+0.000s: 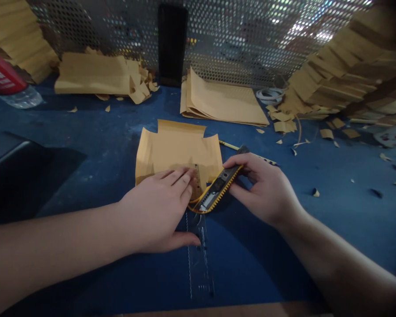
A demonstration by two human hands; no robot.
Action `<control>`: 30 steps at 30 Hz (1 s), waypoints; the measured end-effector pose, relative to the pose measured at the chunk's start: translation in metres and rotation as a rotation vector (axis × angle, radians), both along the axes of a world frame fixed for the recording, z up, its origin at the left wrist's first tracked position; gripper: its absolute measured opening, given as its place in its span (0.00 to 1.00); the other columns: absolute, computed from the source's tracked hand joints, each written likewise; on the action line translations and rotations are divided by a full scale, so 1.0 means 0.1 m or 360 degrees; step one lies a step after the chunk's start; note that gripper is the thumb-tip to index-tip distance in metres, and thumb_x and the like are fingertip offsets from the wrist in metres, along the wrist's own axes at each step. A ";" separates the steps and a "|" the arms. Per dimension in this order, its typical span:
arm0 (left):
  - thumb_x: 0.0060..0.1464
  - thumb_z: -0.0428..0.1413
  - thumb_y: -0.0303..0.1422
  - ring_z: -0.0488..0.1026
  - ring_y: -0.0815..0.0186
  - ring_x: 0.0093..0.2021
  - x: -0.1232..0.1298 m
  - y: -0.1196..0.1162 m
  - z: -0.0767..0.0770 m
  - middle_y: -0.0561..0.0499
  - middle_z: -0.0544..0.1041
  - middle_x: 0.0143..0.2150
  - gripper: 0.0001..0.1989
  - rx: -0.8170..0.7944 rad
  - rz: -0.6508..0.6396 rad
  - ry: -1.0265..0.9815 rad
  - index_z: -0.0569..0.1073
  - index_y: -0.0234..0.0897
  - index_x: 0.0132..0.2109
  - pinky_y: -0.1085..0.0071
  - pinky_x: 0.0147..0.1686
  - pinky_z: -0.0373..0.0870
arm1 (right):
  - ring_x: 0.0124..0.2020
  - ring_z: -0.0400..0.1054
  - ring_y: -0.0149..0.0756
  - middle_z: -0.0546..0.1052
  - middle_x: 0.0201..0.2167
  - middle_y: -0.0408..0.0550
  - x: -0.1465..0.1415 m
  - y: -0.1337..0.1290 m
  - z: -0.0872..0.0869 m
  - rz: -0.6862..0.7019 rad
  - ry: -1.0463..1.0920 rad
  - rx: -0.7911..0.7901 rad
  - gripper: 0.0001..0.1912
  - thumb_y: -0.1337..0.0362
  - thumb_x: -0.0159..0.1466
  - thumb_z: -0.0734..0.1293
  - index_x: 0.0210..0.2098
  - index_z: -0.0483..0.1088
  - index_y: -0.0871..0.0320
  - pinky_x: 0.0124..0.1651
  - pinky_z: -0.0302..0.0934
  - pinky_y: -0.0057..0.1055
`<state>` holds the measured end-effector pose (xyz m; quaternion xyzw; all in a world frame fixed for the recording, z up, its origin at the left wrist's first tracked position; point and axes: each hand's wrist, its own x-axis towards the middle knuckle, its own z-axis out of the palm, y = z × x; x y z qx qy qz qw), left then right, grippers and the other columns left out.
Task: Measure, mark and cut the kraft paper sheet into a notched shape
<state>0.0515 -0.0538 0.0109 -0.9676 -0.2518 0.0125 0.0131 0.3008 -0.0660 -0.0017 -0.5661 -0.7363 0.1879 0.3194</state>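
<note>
A brown kraft paper piece (180,145) with notched corners and upturned side flaps lies in the middle of the blue surface. My left hand (155,209) rests flat, fingers stretched out, over the near part of the paper and a clear plastic ruler (198,268). The ruler runs from the paper toward me, partly covered by that hand. My right hand (267,189) is closed around a black and yellow utility knife (221,182). The knife slants down to the left, its front end close to my left fingertips. Whether its blade touches the paper cannot be made out.
Behind the paper are a folded brown paper stack (224,99), a dark phone (172,44) against a perforated metal screen (237,48), and a coiled white cable (269,95). A pencil (229,145) lies beyond the knife. Paper scraps (285,125) litter the right; a bottle (6,79) stands left.
</note>
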 end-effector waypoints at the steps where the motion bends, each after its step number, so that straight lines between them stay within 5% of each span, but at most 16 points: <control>1: 0.56 0.47 0.64 0.59 0.42 0.68 0.00 0.00 0.00 0.28 0.59 0.68 0.51 -0.0001 0.0009 0.0013 0.62 0.18 0.65 0.53 0.65 0.60 | 0.36 0.75 0.36 0.78 0.38 0.40 0.00 0.00 0.00 0.0003 -0.0009 -0.0013 0.18 0.72 0.57 0.68 0.45 0.70 0.49 0.40 0.68 0.34; 7: 0.56 0.47 0.64 0.60 0.42 0.67 -0.02 0.00 -0.02 0.26 0.60 0.67 0.50 0.0045 -0.0012 -0.0027 0.63 0.17 0.64 0.52 0.64 0.61 | 0.31 0.73 0.32 0.78 0.35 0.39 -0.03 -0.03 0.01 0.0038 -0.0116 -0.0044 0.18 0.71 0.59 0.67 0.47 0.70 0.49 0.34 0.67 0.29; 19: 0.58 0.44 0.63 0.60 0.41 0.67 -0.01 -0.01 -0.02 0.25 0.60 0.67 0.50 0.0043 -0.0030 -0.0012 0.63 0.17 0.64 0.51 0.62 0.64 | 0.38 0.72 0.31 0.76 0.38 0.39 -0.04 -0.08 0.09 0.0159 -0.0104 0.0256 0.23 0.78 0.54 0.65 0.45 0.68 0.51 0.43 0.65 0.28; 30: 0.61 0.48 0.52 0.63 0.43 0.66 -0.02 -0.01 0.05 0.28 0.63 0.66 0.39 0.0017 0.0070 0.0010 0.66 0.20 0.63 0.50 0.63 0.64 | 0.31 0.67 0.31 0.69 0.35 0.41 0.01 -0.06 0.11 0.0343 0.0098 -0.0065 0.20 0.76 0.57 0.63 0.46 0.62 0.51 0.35 0.64 0.31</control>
